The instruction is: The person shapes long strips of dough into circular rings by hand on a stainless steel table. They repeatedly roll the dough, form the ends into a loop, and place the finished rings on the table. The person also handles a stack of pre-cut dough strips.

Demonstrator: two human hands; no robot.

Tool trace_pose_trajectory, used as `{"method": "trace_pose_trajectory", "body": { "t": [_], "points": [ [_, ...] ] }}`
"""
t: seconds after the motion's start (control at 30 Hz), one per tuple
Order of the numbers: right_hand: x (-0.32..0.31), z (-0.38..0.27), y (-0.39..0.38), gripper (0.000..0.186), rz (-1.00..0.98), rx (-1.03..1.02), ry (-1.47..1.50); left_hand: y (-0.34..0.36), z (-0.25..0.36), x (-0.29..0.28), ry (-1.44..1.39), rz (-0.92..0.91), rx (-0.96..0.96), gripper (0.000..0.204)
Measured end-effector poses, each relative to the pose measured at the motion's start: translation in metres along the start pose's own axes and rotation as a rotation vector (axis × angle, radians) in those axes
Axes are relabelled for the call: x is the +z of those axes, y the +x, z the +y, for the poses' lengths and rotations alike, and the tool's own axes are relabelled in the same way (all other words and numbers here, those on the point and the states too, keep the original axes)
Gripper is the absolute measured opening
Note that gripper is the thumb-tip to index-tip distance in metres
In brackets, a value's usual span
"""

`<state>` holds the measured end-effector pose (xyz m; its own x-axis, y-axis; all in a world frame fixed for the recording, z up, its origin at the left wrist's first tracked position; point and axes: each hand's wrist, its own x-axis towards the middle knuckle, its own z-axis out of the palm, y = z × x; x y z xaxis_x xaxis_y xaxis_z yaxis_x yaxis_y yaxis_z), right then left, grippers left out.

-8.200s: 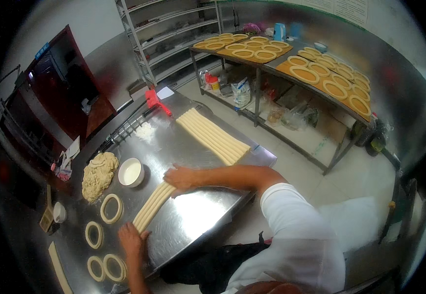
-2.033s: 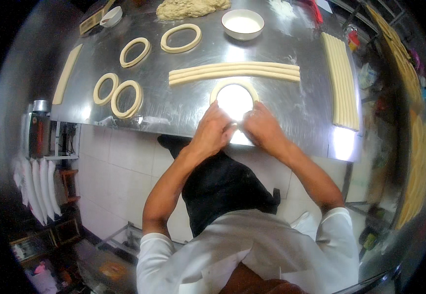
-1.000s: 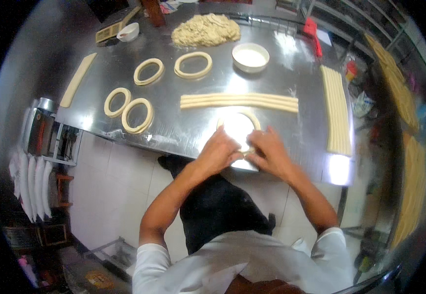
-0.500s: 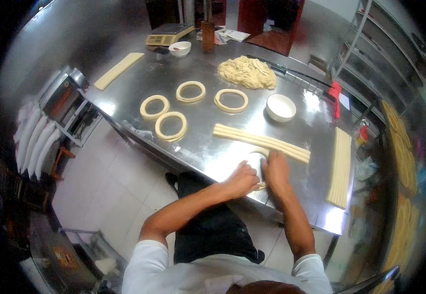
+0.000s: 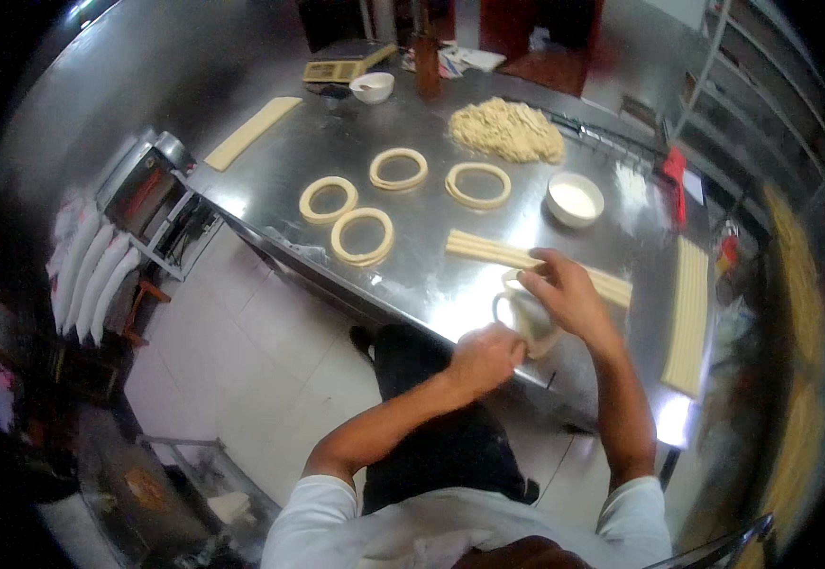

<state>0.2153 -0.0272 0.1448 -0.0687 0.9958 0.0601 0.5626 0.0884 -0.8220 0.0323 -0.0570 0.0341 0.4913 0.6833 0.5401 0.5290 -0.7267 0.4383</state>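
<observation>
On the steel table, my left hand has curled fingers on the near end of a dough ring, which looks drawn into a long loop. My right hand grips that ring's far part, partly covering it, beside several joined dough strands. Several finished-shaped rings lie toward the left. A white bowl of white liquid stands beyond the strands, with a rough dough mound behind it. More strands lie at the right end, and a flat dough strip at the far left.
The steel table's near edge runs before my body. At the back are a scale, small bowl and red tool. A metal stand with white hanging items is left, shelving behind, dough trays right.
My right hand has shifted up to the far part of the ring, over the strands, while my left stays low at the near end. The view has swung round from a second ago.
</observation>
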Motion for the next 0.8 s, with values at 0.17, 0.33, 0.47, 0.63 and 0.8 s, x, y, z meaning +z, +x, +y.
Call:
{"method": "trace_pose_trajectory", "body": {
  "t": [0.17, 0.33, 0.47, 0.63, 0.8],
  "points": [
    [0.019, 0.057, -0.049, 0.053, -0.134, -0.138, -0.225, -0.027, -0.041, -0.01, 0.282, -0.004, -0.051, 0.035],
    [0.047, 0.093, -0.057, 0.029, -0.098, -0.359, -0.394, -0.011, -0.058, -0.015, 0.095, -0.122, 0.135, 0.026],
    [0.057, 0.095, -0.058, 0.018, -0.014, -0.348, -0.329, -0.01, -0.056, -0.007, 0.028, -0.189, 0.082, 0.019],
    [0.063, 0.092, -0.06, 0.019, 0.084, -0.419, -0.346, -0.006, -0.056, 0.001, -0.05, -0.157, 0.045, 0.016],
    [0.074, 0.103, -0.056, 0.019, 0.159, -0.469, -0.291, -0.008, -0.059, 0.006, -0.153, -0.142, -0.044, 0.014]
  ]
}}
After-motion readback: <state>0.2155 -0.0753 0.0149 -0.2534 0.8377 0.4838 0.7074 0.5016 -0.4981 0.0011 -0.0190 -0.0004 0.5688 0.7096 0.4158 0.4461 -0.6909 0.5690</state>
